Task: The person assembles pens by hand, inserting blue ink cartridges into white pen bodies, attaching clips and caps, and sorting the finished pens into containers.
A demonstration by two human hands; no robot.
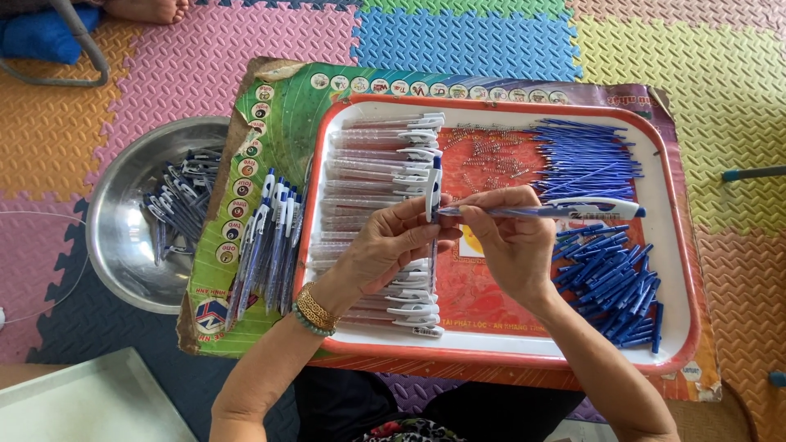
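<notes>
A pen barrel [433, 190] is gripped upright by the left hand [389, 245], while a blue refill [524, 211] is pinched level by the right hand [509, 241] above the tray [491, 348], keeping parts within reach.

left hand [391, 245]: fingers curled, thumb and fingertips pinched together, palm turned inward.
right hand [509, 241]: fingers bent, tips pinched tight, meeting the left hand.
forearms: both angled up and inward, wrists close.

Tray [675, 245] on mat — bowl [123, 245] left, pens [266, 245] between.
</notes>
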